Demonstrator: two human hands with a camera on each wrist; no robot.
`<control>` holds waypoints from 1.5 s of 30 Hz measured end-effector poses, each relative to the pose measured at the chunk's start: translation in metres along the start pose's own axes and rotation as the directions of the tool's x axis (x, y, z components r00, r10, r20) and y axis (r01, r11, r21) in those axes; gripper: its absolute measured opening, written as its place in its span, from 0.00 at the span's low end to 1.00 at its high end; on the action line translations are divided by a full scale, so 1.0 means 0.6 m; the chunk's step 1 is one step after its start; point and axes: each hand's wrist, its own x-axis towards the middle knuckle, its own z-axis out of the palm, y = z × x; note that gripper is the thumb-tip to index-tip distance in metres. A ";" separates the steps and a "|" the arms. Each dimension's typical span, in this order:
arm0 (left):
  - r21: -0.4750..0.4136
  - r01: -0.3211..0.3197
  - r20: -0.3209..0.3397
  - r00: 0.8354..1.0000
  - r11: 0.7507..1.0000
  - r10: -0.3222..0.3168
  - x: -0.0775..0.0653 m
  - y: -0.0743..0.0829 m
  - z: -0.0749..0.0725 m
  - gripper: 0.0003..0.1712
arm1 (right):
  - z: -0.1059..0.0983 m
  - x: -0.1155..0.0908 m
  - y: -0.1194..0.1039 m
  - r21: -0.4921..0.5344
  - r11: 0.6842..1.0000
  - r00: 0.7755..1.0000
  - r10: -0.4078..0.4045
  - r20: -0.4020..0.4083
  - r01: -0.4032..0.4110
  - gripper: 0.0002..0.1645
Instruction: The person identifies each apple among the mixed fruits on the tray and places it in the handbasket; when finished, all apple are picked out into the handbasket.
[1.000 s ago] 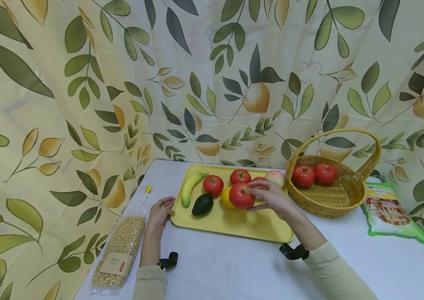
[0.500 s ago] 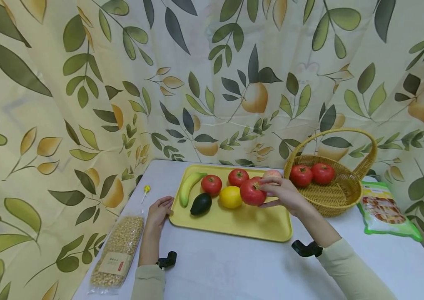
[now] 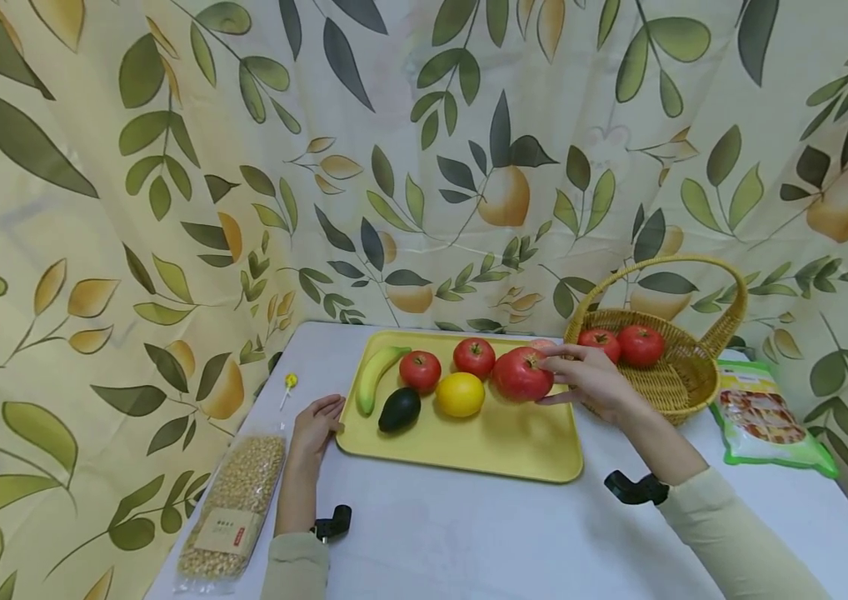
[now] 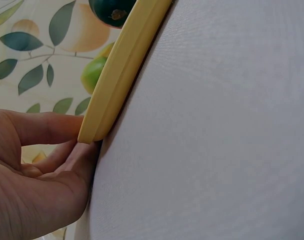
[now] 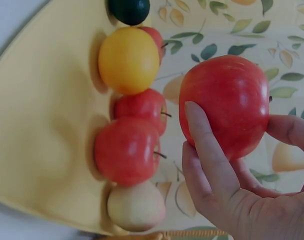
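Observation:
My right hand (image 3: 592,382) holds a large red apple (image 5: 224,105) above the right part of the yellow tray (image 3: 461,462), fingers and thumb spread around it; in the right wrist view it is lifted clear of the other fruit. My left hand (image 3: 316,427) grips the tray's left edge, its fingertips against the rim in the left wrist view. On the tray lie a banana (image 3: 377,379), an avocado (image 3: 399,410), a lemon (image 3: 460,394), red apples (image 3: 420,371) and a pale peach (image 5: 136,206). The raised apple and hand partly hide the back right fruit in the head view.
At the right, a wicker basket (image 3: 675,392) with a tall handle holds two red apples (image 3: 641,345). Beside it lies a green-edged food bag (image 3: 765,412). Left of the tray are a bag of corn kernels (image 3: 236,500) and a yellow lollipop (image 3: 290,382).
My right hand has carried the apple rightward from above the lemon toward the basket side, uncovering the lemon. My left hand stays at the tray's edge.

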 end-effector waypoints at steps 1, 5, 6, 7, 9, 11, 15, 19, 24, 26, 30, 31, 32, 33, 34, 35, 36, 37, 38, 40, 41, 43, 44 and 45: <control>-0.001 -0.002 0.002 1.000 1.000 0.002 0.000 0.000 -0.001 0.42 | -0.003 -0.001 -0.001 -0.003 1.000 1.000 0.001 -0.001 -0.001 0.35; 0.001 -0.009 0.010 1.000 1.000 0.009 -0.002 -0.001 -0.002 0.42 | -0.016 -0.002 -0.004 -0.024 1.000 1.000 0.002 -0.007 -0.002 0.36; 0.003 -0.011 0.013 1.000 1.000 0.011 -0.002 -0.001 -0.002 0.42 | -0.020 -0.002 -0.004 -0.029 1.000 1.000 0.003 -0.010 -0.003 0.36; 0.003 -0.011 0.014 1.000 1.000 0.011 -0.003 -0.001 -0.002 0.42 | -0.023 -0.002 -0.005 -0.035 0.999 1.000 0.004 -0.014 -0.004 0.37; 0.009 -0.008 0.016 1.000 1.000 0.008 -0.004 0.000 -0.002 0.42 | -0.029 -0.003 -0.007 -0.040 0.999 1.000 0.008 -0.022 -0.009 0.38; 0.011 -0.003 0.012 1.000 1.000 0.003 -0.004 0.001 -0.001 0.41 | -0.034 -0.005 -0.009 -0.035 0.999 1.000 0.012 -0.028 -0.013 0.38; 0.009 0.002 0.007 1.000 1.000 -0.002 -0.002 0.001 -0.001 0.41 | -0.045 -0.005 -0.007 -0.024 1.000 0.999 0.017 -0.033 -0.018 0.38; 0.000 0.001 0.013 1.000 1.000 -0.001 -0.002 0.004 -0.002 0.41 | -0.056 -0.002 -0.005 -0.029 0.999 0.999 0.022 -0.031 -0.023 0.38; 0.000 0.005 0.013 1.000 1.000 -0.005 -0.006 0.008 -0.002 0.41 | -0.068 -0.005 -0.006 -0.034 0.999 0.999 0.032 -0.036 -0.033 0.39; -0.002 0.004 0.012 1.000 1.000 -0.004 -0.006 0.008 -0.001 0.41 | -0.072 -0.007 -0.007 -0.037 0.999 0.999 0.031 -0.040 -0.032 0.40; -0.005 0.001 0.014 1.000 1.000 -0.001 -0.005 0.005 -0.002 0.41 | -0.079 -0.008 -0.006 -0.044 0.998 0.999 0.031 -0.043 -0.033 0.41; -0.002 0.004 0.011 1.000 1.000 -0.004 -0.005 0.004 -0.002 0.41 | -0.082 -0.008 -0.006 -0.046 0.998 0.998 0.034 -0.046 -0.036 0.41; -0.001 0.004 0.013 1.000 1.000 -0.004 -0.005 0.002 -0.001 0.41 | -0.085 -0.009 -0.006 -0.051 0.998 0.998 0.038 -0.048 -0.041 0.42; 0.000 0.004 0.014 1.000 1.000 -0.004 -0.005 0.001 -0.001 0.41 | -0.088 -0.009 -0.005 -0.052 0.998 0.998 0.040 -0.051 -0.043 0.42; 0.002 0.003 0.015 1.000 1.000 -0.003 -0.005 0.000 0.000 0.40 | -0.091 -0.011 -0.006 -0.055 0.997 0.998 0.042 -0.052 -0.045 0.42; 0.003 0.005 0.014 1.000 1.000 -0.005 -0.005 -0.001 0.000 0.40 | -0.094 -0.012 -0.007 -0.057 0.997 0.998 0.042 -0.051 -0.045 0.42; 0.003 0.005 0.014 1.000 1.000 -0.005 -0.005 -0.001 0.000 0.40 | -0.096 -0.013 -0.009 -0.058 0.997 0.998 0.042 -0.049 -0.045 0.42; 0.002 0.004 0.014 1.000 1.000 -0.004 -0.005 -0.001 0.000 0.40 | -0.100 -0.014 -0.010 -0.059 0.997 0.998 0.042 -0.046 -0.045 0.42; 0.001 0.002 0.017 1.000 1.000 -0.002 -0.004 -0.001 0.000 0.41 | -0.103 -0.014 -0.012 -0.058 0.997 0.998 0.041 -0.042 -0.043 0.42; 0.000 0.000 0.014 1.000 1.000 0.000 -0.003 0.001 0.000 0.41 | -0.108 -0.016 -0.015 -0.059 0.997 0.998 0.040 -0.038 -0.042 0.41; -0.001 -0.002 0.014 1.000 1.000 0.002 -0.003 0.001 0.000 0.41 | -0.111 -0.016 -0.015 -0.061 0.997 0.998 0.041 -0.039 -0.043 0.41; -0.002 -0.006 0.017 1.000 1.000 0.006 -0.003 0.002 -0.001 0.41 | -0.118 -0.015 -0.016 -0.075 0.996 0.997 0.047 -0.055 -0.051 0.41; -0.001 -0.008 0.016 1.000 1.000 0.008 -0.004 0.003 -0.001 0.41 | -0.122 -0.015 -0.016 -0.085 0.995 0.997 0.049 -0.064 -0.055 0.41; 0.000 -0.008 0.016 1.000 1.000 0.008 -0.004 0.004 0.000 0.41 | -0.126 -0.015 -0.016 -0.093 0.994 0.996 0.053 -0.073 -0.060 0.41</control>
